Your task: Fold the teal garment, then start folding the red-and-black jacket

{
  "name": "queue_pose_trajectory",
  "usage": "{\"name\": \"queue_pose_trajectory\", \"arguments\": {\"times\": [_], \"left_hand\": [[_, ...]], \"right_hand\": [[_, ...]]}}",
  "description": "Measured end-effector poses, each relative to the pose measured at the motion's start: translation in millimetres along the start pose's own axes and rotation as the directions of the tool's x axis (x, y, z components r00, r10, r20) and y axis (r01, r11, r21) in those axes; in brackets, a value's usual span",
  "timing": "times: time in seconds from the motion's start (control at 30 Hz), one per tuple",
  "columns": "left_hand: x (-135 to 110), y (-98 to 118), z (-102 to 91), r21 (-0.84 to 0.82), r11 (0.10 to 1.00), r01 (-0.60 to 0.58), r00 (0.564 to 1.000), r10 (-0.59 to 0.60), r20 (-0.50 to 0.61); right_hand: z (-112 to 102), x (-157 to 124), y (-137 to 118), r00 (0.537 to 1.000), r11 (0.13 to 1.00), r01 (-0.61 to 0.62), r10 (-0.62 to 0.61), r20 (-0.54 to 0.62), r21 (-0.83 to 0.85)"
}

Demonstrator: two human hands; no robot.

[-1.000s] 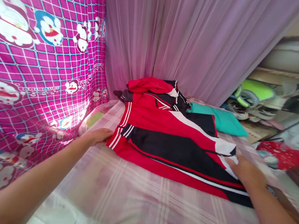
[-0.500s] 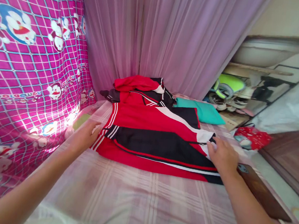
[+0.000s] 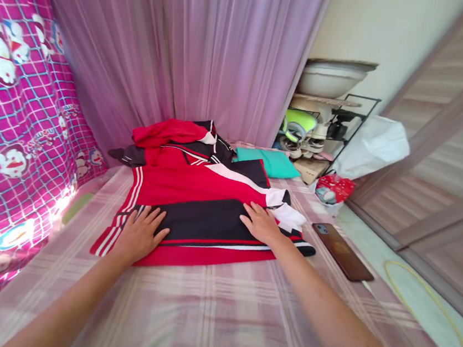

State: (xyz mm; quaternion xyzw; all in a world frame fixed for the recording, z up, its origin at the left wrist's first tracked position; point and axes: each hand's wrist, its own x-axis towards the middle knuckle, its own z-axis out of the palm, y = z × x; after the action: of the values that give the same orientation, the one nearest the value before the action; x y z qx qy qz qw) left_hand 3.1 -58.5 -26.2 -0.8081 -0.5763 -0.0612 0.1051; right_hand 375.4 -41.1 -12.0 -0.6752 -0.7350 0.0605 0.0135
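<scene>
A red, black and white jacket (image 3: pixel 172 182) lies spread on the plaid bed sheet (image 3: pixel 223 317), its striped hem to the left and white collar to the right. One black sleeve (image 3: pixel 205 220) is laid across its body, with the striped cuff at the hem. My left hand (image 3: pixel 141 234) rests flat on the cuff end of this sleeve, fingers spread. Toward the collar, my right hand (image 3: pixel 261 223) lies flat on the sleeve's upper part, fingers stretched out. Neither hand grips the cloth.
Behind the jacket are another crumpled red and black garment (image 3: pixel 169 136) and a teal folded cloth (image 3: pixel 268 164). A phone (image 3: pixel 343 253) with a cable lies at the right. Beyond the bed edge stand a shoe rack (image 3: pixel 346 136) and a red bag (image 3: pixel 335 189). Purple curtains (image 3: pixel 228 56) hang behind.
Both hands have gone from the jacket's hem and collar edges to lying flat on the folded sleeve. My view has turned to the right.
</scene>
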Motion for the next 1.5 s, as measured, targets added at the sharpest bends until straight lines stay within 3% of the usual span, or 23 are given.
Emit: {"name": "queue_pose_trajectory", "arguments": {"times": [0.13, 0.23, 0.3, 0.43, 0.5, 0.63, 0.73, 0.83, 0.93, 1.03, 1.13, 1.2, 1.3, 1.4, 1.5], "left_hand": [[0, -1, 3.5, -0.015, 1.0, 0.002, 0.999, -0.002, -0.032], [1, -2, 7.8, -0.022, 1.0, 0.008, 0.999, -0.009, -0.053], [0, -3, 9.7, -0.029, 1.0, 0.011, 0.997, -0.013, -0.073], [-2, -3, 11.2, -0.024, 1.0, 0.014, 0.995, -0.017, -0.101], [-3, -2, 12.4, -0.017, 1.0, 0.014, 0.993, -0.016, -0.114], [-4, -4, 17.3, 0.002, 1.0, -0.006, 0.989, 0.006, -0.145], [-5, -5, 20.4, 0.007, 1.0, -0.018, 0.987, 0.019, -0.158], [-6, -5, 19.8, 0.0, 1.0, -0.01, 0.988, 0.01, -0.157], [-7, -4, 17.0, -0.007, 1.0, -0.008, 0.99, 0.007, -0.141], [-7, -2, 15.3, -0.029, 1.0, -0.001, 0.99, -0.003, -0.139], [-7, -2, 15.8, -0.041, 0.999, 0.005, 0.989, -0.011, -0.148], [-7, -1, 16.2, -0.035, 0.999, 0.0, 0.99, -0.005, -0.144], [-7, -1, 15.6, -0.028, 1.0, 0.003, 0.991, -0.007, -0.132], [-8, 1, 13.5, -0.035, 0.999, 0.012, 0.992, -0.016, -0.125], [-9, 3, 11.7, -0.056, 0.998, 0.013, 0.992, -0.02, -0.124]], "right_hand": [[-10, 26, 4, 0.993, 0.998, 0.059, -0.061, -0.098, -0.025], [-8, 50, 12, 0.991, 0.993, 0.112, -0.115, -0.067, -0.047], [-3, 64, 25, 0.998, 0.997, 0.052, -0.054, -0.039, -0.055], [7, 81, 51, 0.982, 0.981, -0.187, 0.184, -0.052, -0.057], [8, 84, 55, 0.974, 0.973, -0.221, 0.217, -0.062, -0.061], [2, 91, 35, 0.967, 0.98, -0.199, 0.192, -0.169, -0.027], [-1, 102, 10, 0.97, 1.0, 0.011, -0.018, -0.242, -0.027], [1, 116, -5, 0.968, 0.977, 0.213, -0.214, -0.134, -0.019], [2, 130, -4, 0.994, 0.994, 0.104, -0.104, -0.026, 0.032], [-3, 136, -3, 1.0, 0.999, 0.02, -0.02, -0.004, 0.039], [-13, 136, -19, 0.993, 0.997, 0.08, -0.08, -0.088, -0.006], [-18, 137, -38, 0.972, 0.98, 0.198, -0.197, -0.124, -0.011], [-18, 145, -63, 0.929, 0.928, 0.368, -0.37, 0.025, 0.064], [-11, 161, -75, 0.925, 0.933, 0.348, -0.358, 0.125, 0.096], [-4, 176, -75, 0.96, 0.958, 0.272, -0.276, 0.034, 0.095]]}}
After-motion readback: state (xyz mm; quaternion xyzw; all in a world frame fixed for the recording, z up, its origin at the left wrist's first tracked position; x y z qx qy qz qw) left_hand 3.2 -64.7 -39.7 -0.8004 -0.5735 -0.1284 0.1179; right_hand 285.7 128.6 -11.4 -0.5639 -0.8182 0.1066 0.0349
